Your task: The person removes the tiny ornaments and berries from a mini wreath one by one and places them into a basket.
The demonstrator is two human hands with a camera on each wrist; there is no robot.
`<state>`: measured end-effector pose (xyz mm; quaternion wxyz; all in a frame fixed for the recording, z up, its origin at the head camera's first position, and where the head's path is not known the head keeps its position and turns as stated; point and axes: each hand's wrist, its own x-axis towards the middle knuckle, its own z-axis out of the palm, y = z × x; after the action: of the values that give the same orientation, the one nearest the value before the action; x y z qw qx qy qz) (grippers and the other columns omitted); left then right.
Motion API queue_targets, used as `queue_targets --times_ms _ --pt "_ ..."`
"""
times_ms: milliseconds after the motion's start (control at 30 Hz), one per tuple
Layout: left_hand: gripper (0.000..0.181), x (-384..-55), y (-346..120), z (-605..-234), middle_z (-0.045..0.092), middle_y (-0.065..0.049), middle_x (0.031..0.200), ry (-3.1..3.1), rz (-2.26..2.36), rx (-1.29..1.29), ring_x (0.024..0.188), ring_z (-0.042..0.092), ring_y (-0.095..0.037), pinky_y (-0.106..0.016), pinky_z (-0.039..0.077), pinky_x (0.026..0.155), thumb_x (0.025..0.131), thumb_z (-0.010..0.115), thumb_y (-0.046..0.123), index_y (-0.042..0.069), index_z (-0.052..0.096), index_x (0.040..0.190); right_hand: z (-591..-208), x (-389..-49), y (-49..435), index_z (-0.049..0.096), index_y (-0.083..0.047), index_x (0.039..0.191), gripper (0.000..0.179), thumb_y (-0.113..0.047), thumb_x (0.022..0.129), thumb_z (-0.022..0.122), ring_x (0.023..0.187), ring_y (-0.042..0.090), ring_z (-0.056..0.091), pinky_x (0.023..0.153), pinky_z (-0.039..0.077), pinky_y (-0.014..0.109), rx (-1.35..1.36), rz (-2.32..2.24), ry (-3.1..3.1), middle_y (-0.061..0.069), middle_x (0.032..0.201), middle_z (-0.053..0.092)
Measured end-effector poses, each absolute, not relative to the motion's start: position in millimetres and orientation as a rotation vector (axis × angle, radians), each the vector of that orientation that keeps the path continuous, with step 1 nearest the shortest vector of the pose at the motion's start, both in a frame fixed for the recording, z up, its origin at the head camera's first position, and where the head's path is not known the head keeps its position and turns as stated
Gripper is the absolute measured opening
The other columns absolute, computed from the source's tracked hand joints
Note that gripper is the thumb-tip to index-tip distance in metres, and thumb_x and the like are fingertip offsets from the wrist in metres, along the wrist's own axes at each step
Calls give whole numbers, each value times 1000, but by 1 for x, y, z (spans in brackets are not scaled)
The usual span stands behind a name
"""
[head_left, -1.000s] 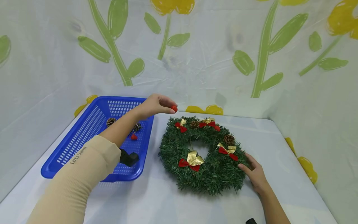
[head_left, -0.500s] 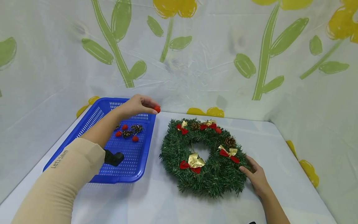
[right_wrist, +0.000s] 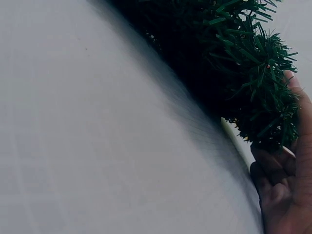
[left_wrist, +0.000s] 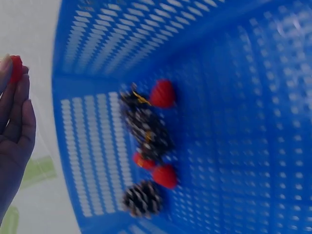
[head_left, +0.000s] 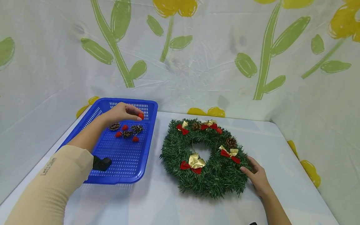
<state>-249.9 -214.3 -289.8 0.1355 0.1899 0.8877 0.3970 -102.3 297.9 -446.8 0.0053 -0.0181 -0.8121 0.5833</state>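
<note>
My left hand [head_left: 122, 112] pinches a small red berry ornament [head_left: 141, 116] between thumb and fingers, above the back part of a blue plastic basket [head_left: 121, 161]. The left wrist view shows the same berry [left_wrist: 16, 69] at its left edge, outside the basket's outline. A green Christmas wreath [head_left: 174, 153] lies on the table, decorated with red and gold bows, pinecones and a red berry. At its right edge my right hand [head_left: 258, 177] grips the branches, thumb on top. Seen from the right wrist, the fingers [right_wrist: 273, 170] curl under the wreath's rim, partly hidden.
Inside the basket lie several red berries [left_wrist: 163, 93] and pinecones [left_wrist: 142, 199], some with gold ties. The white table [head_left: 157, 200] ends at a fabric wall [head_left: 202, 78] printed with flowers. A black wrist mount [head_left: 102, 163] sits over the basket's left part.
My left hand has moved left, from near the wreath's back edge to over the basket, carrying the red berry ornament. The right hand has stayed on the wreath.
</note>
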Motion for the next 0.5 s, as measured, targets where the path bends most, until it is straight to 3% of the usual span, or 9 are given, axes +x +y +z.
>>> queue_targets --times_ms 500 --pt "40 -248 -245 -319 67 -17 111 2549 1099 495 102 62 -33 -47 50 92 85 71 23 0 65 117 -448 -103 298 16 9 147 68 -9 95 56 137 49 13 81 28 0 -59 1817 -2544 34 151 13"
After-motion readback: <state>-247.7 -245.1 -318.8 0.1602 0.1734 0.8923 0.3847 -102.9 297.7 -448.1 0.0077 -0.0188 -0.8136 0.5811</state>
